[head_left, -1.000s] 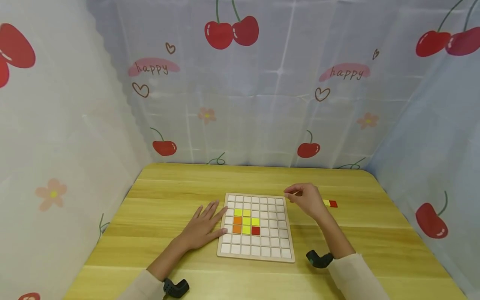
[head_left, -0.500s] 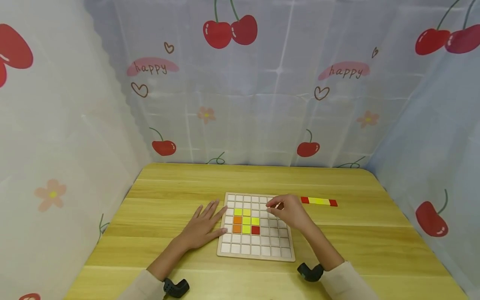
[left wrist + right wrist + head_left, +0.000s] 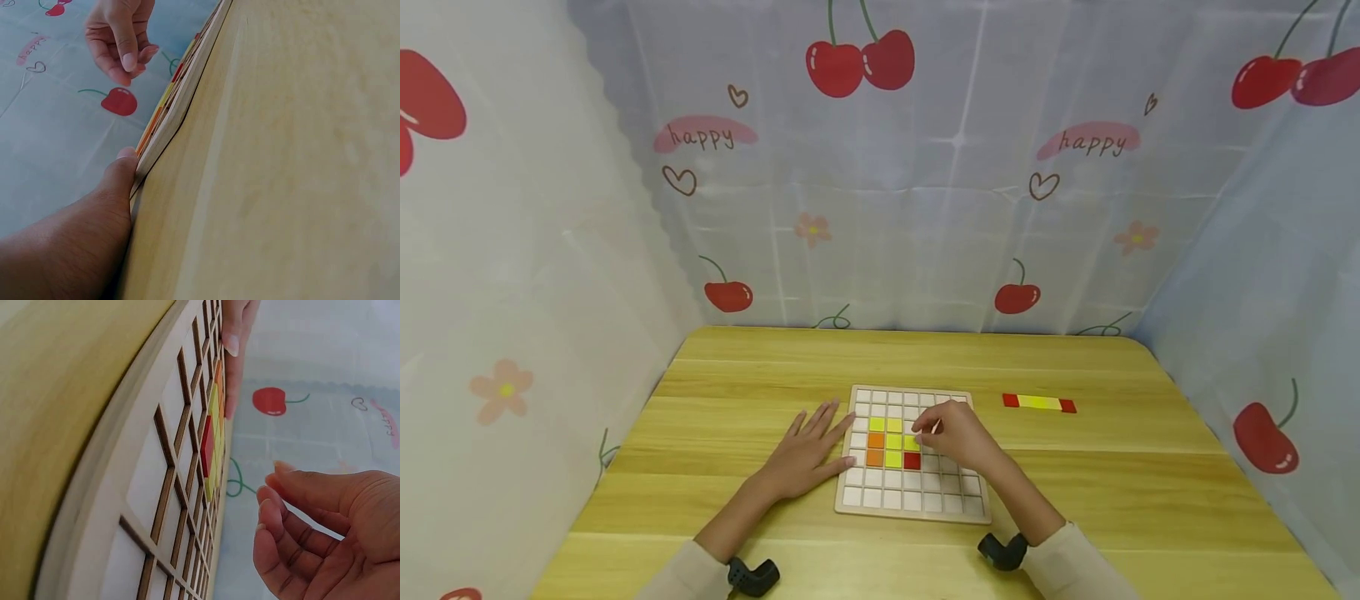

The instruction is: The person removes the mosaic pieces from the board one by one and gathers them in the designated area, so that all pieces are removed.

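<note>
A square wooden grid board (image 3: pixel 949 507) lies on the table, its cells mostly white. Several yellow tiles (image 3: pixel 893 441), two orange tiles (image 3: pixel 875 457) and a red tile (image 3: pixel 912 461) fill a cluster left of its middle. My left hand (image 3: pixel 805 458) lies flat with fingers spread, thumb and index fingertip at the board's left edge. Over the board, beside the rightmost yellow tile, is my right hand (image 3: pixel 953 433). In the right wrist view its thumb and index fingertips (image 3: pixel 278 478) meet closely, the other fingers curled; I cannot tell whether a tile is between them.
Beyond the board's right side, a row of tiles (image 3: pixel 1039 402) lies on the wooden table (image 3: pixel 1112 492), red at both ends and yellow between. A cherry-print curtain (image 3: pixel 880 208) encloses the back and sides. Each wrist wears a dark camera mount (image 3: pixel 1002 552).
From beside the board's upper right corner, my right hand has moved left and nearer over the tile cluster, uncovering the tile row. My left hand has stayed in place.
</note>
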A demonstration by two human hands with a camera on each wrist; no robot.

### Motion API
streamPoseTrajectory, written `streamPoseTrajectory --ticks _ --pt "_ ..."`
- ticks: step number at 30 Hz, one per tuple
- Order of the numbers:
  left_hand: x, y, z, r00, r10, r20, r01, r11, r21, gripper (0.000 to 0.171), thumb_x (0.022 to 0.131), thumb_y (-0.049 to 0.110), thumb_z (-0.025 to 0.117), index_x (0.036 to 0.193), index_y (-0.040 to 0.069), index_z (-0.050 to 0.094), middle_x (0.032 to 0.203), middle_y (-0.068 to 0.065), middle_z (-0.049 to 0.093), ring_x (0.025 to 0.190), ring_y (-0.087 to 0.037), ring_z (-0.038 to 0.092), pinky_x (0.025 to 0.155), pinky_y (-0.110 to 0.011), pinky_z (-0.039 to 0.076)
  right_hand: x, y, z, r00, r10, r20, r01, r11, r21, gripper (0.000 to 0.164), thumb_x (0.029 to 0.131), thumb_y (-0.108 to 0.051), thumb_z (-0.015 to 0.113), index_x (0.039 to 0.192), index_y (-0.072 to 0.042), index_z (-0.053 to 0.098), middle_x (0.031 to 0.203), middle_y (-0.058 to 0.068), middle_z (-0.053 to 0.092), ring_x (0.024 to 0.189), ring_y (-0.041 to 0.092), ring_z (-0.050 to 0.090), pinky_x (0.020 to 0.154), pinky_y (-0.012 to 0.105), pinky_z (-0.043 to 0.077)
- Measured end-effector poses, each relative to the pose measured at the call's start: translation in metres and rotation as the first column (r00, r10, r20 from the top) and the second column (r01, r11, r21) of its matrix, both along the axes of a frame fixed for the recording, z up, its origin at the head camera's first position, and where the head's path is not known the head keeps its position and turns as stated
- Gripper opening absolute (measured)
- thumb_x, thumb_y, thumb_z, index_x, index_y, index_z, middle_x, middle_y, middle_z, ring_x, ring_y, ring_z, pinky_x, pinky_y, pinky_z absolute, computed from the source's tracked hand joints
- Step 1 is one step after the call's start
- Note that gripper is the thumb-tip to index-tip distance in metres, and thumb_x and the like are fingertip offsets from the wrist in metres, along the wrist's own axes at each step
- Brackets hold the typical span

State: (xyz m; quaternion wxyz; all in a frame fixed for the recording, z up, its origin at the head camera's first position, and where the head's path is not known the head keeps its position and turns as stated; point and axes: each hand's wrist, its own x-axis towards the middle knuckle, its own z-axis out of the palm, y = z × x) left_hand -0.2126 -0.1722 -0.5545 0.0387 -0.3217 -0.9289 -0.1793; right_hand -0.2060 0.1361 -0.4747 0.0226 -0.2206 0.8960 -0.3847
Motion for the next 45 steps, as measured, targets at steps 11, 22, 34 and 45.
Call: streamPoseTrajectory --ticks 11,22,34,45 --pt "-0.001 0.000 -0.004 1.000 0.004 -0.009 -0.004 1.000 -0.022 0.076 0.103 0.062 0.041 0.164 0.020 0.023 0.169 -0.016 0.014 0.155 -0.034 0.013 0.120 -0.062 0.009 -0.002 -0.002 -0.010 1.000 0.008 -0.018 -0.007 0.998 0.056 0.005 0.086 -0.001 0.079 0.089 -0.005 0.078 0.077 -0.005 0.067 0.070 0.013 0.057 0.064 0.027 0.049" --pt "0.000 0.003 -0.002 1.000 0.009 -0.011 -0.009 0.999 -0.031 0.075 0.103 0.060 0.043 0.163 0.019 0.025 0.168 -0.016 0.016 0.155 -0.035 0.015 0.120 -0.062 0.010 -0.004 0.000 -0.019 1.000 -0.016 0.015 0.015 0.997 0.075 0.008 0.084 0.001 0.080 0.087 -0.006 0.078 0.076 -0.005 0.066 0.071 0.010 0.056 0.064 0.026 0.050" --pt "-0.001 0.003 0.004 1.000 0.017 -0.011 -0.017 0.998 -0.053 0.076 0.103 0.061 0.041 0.164 0.019 0.024 0.168 -0.016 0.016 0.155 -0.033 0.014 0.121 -0.061 0.010 -0.007 -0.001 -0.019 0.999 -0.005 0.040 0.003 0.998 0.061 0.011 0.083 0.002 0.081 0.090 -0.004 0.074 0.073 -0.004 0.061 0.069 0.013 0.054 0.062 0.026 0.048" --pt "0.001 0.001 0.004 0.999 0.010 -0.033 -0.011 1.000 -0.029 0.075 0.103 0.059 0.044 0.162 0.016 0.028 0.167 -0.019 0.020 0.153 -0.037 0.019 0.119 -0.064 0.013 -0.007 -0.003 -0.017 0.997 -0.016 0.082 0.014 1.000 0.021 0.008 0.087 0.001 0.077 0.090 -0.005 0.072 0.080 0.000 0.065 0.071 0.015 0.058 0.061 0.026 0.049"
